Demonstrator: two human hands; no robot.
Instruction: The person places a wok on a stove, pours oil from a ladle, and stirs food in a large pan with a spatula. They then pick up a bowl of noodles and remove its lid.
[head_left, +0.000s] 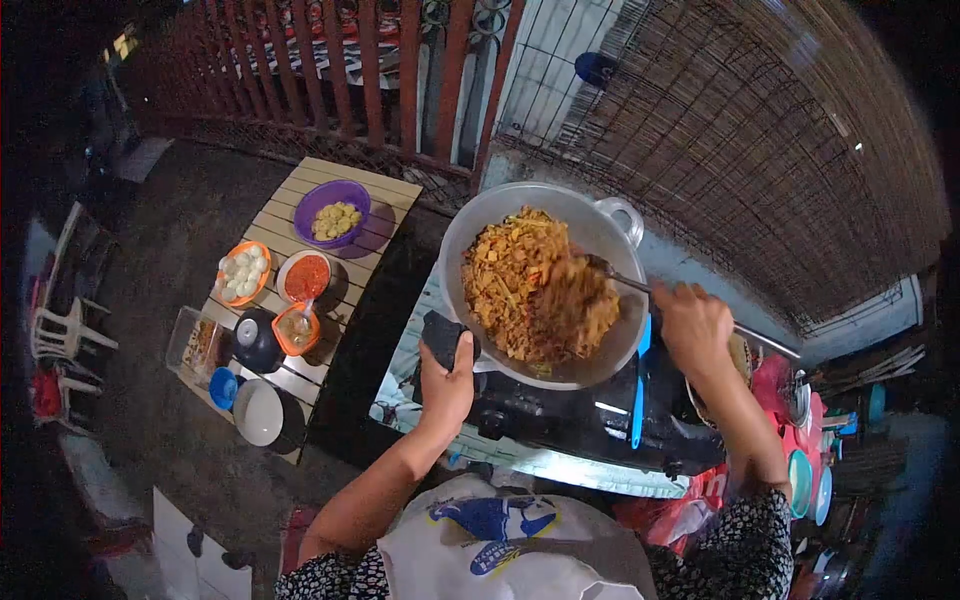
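A large silver wok (620, 232) sits on the black stove, filled with browned, mixed fried food (505, 290). My right hand (694, 328) is closed around a long metal spatula (766, 341), whose far end is in the food on the wok's right side. Motion blurs the food around that end. At the wok's lower left, my left hand (448, 388) grips a dark folded cloth (441, 338) against the rim, near a handle. How much of that handle the cloth covers is hidden.
A blue long-handled utensil (640, 395) lies on the stove (570, 415). On a slatted table (385, 190) to the left stand a purple bowl (300, 215), a bowl of red paste (305, 277), peeled eggs (243, 272) and several other containers. A wire grid (700, 150) rises behind the wok.
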